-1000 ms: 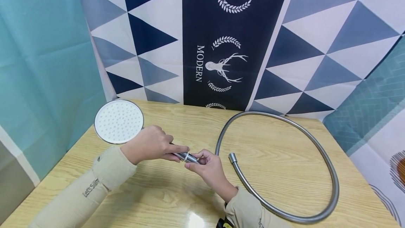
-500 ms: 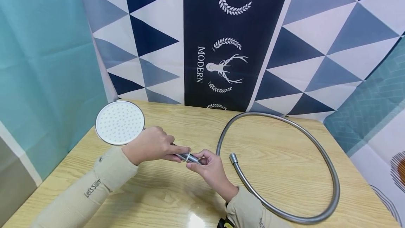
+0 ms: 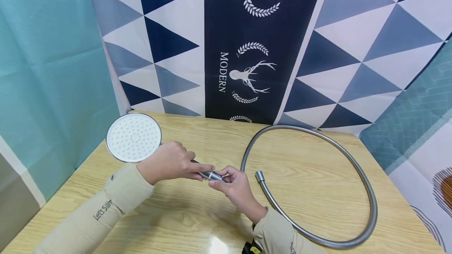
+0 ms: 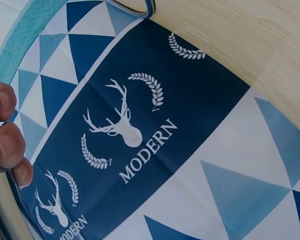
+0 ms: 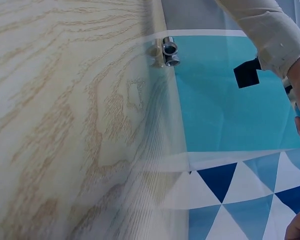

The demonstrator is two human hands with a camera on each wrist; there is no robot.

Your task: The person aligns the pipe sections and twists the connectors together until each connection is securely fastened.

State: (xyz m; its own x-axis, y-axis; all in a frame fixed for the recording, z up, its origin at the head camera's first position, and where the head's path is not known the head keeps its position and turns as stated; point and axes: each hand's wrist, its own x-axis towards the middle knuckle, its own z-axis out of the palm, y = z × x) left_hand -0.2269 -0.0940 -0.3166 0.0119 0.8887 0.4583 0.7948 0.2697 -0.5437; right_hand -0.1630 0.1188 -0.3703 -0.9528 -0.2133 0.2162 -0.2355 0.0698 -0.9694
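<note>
Now shower head (image 3: 133,137) handle lies left-right, face up-left.

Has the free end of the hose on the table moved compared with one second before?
No. The hose's free end lies at the same spot on the wooden table, just right of the right hand, as before.

A light wooden table (image 3: 318,175) with visible grain is filling the lower part of the head view, its surface catching a small glare of overhead light near the front edge. A curtain (image 3: 254,42) of navy, grey-blue and white triangles, with a dark centre panel showing a white deer emblem and the word MODERN, is hanging behind the far edge. Teal fabric (image 3: 46,69) is hanging at the left side.
</note>
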